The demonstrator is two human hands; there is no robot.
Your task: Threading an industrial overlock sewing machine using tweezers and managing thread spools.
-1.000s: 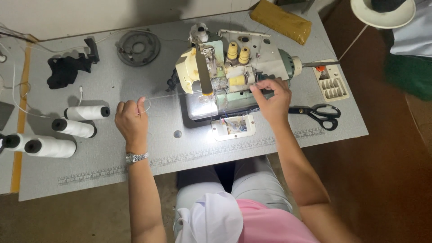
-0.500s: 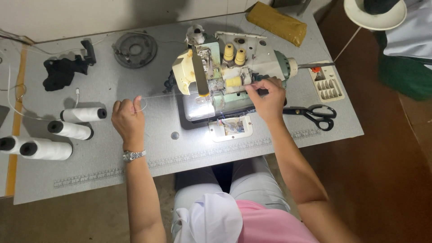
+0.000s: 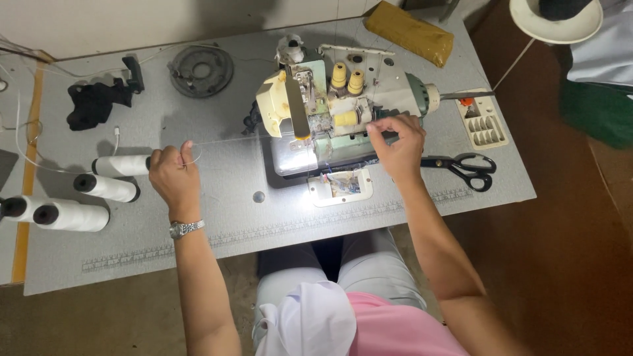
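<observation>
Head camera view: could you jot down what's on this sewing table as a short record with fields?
Machine: overlock sewing machine with yellow knobs, mid-table
Left hand: pinching a thin thread stretched toward the machine
Right hand: fingertips at the machine's front right
Spools: white thread cones lying at the left
Scissors: black pair right of the machine
Other: dark round disc, black cloth, yellow pouch
Surface: grey table

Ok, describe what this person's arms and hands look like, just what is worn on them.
Both forearms are bare, no sleeves or gloves showing. The left hand has a silver metal-band wristwatch at the wrist. The right hand shows no watch or bracelet; rings are too small to tell.
</observation>
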